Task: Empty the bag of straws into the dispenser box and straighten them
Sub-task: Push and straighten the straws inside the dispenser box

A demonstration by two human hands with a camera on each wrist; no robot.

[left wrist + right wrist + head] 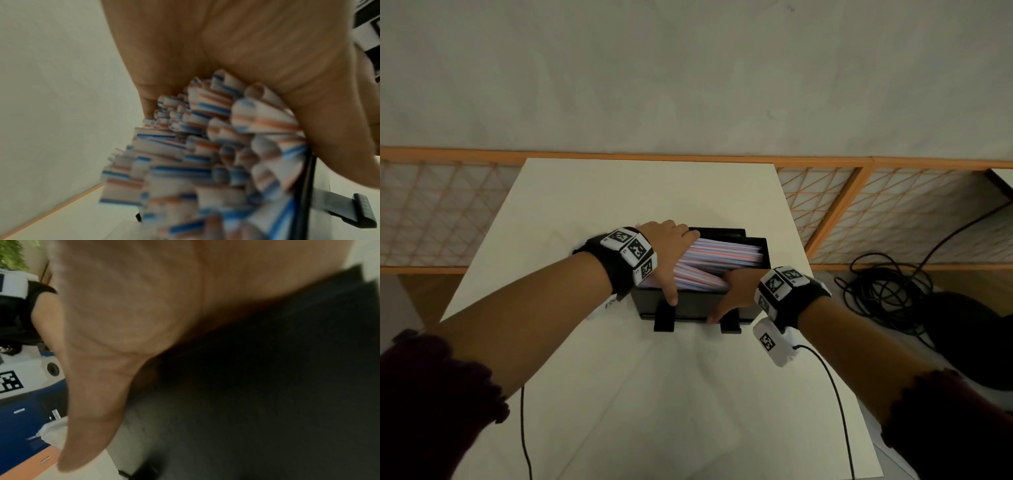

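- Black dispenser box [698, 301] is sitting mid-desk [592, 198], open at the top, two black tabs sticking out of its near face.
- Straws [719, 255] are lying inside the box, white with red and blue stripes, running roughly left to right; the near layer is slanting a bit against the far one.
- Left hand [667, 253] is spanning the left end of the box: fingers reaching over the far rim, thumb lying down the near front wall, palm covering the straw ends. Looks like it is pressing rather than wrapping, fingers fairly straight.
- Left wrist view: palm [236, 48] is sitting right against the cut ends of the straws [205, 146]; the picture is blurring, and the fingertips are out of frame.
- Right hand [736, 291] is covering the right near corner: thumb lying along the front wall down to the right tab, the other fingers dipping into the box and getting hidden by the wall and the straws. Can't tell whether they are curling round any straws.
- Right wrist view is mostly palm and thumb [123, 321] over the dark box wall [267, 386], smeared, showing no straws.
- No bag is showing clearly in any view.
- Coiled black cable [887, 291] is lying on the floor to the right of the desk.
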